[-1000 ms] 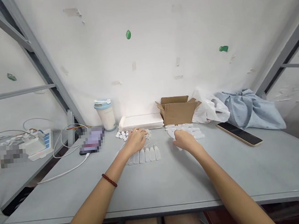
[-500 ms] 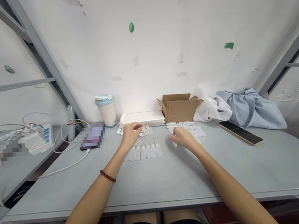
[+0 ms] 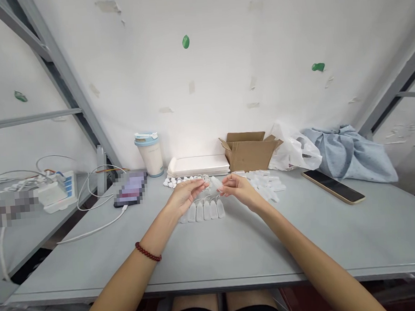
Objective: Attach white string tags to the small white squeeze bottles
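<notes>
left hand (image 3: 186, 196): raised just above the table, fingers curled in, tips pinched toward the small white piece; looks like it has a loop of thin white string, too fine to be sure
right hand (image 3: 239, 188): raised level with the left, thumb and fingers closed on the small white piece
small white piece (image 3: 216, 182): held between the two hands, at the fingertips of both, tilted, off the table
row of white tags (image 3: 203, 210): flat on the table right under and just nearer the body than both hands, side by side, strings pointing away
string pile (image 3: 181, 181): just beyond the left hand, small white bits and loops, loose
loose white pieces (image 3: 267, 181): just right of the right hand, scattered heap
table (image 3: 236, 249): grey, both forearms over it
white flat stack (image 3: 198, 166): beyond both hands, against the wall
cardboard box (image 3: 250, 151): beyond the right hand, flaps open
cup (image 3: 150, 154): beyond and left of the left hand, blue lid, upright
black phone (image 3: 332, 186): well right of the right hand, face up
blue cloth (image 3: 347, 151): far right, bunched, behind the phone
bracelet (image 3: 148, 251): dark red beads, on the left wrist
</notes>
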A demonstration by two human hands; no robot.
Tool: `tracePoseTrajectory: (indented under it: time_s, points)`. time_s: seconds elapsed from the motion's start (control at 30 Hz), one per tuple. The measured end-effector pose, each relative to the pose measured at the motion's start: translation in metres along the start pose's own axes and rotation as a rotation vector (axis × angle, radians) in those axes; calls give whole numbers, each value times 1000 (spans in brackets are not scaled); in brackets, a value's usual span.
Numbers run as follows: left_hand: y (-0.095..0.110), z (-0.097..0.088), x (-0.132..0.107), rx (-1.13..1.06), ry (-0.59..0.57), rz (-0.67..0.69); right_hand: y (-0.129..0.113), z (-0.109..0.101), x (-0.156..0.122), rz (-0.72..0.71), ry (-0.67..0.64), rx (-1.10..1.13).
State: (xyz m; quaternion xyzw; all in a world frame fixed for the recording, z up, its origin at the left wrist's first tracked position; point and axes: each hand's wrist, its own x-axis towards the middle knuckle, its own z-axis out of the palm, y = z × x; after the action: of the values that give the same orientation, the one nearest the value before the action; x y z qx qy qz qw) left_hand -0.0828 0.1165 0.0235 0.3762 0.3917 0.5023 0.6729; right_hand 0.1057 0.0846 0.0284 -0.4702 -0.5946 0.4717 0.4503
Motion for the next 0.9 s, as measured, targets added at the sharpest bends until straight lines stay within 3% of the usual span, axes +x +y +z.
tracePoseTrajectory:
  time_s: [0.17,0.57,0.8,0.9]
  points:
    - [-2,2,-3,6,-26,-9,8,4,2,-40,-47,-119]
    - [-9,4,-4,78,-75,-8,7,9,-1,-223,84,-578]
    - [-4,14,-12,375,-21,219,8,14,-1,-187,116,-494]
    - [-2,17,-14,483,-40,294,9,15,-1,-236,128,-514]
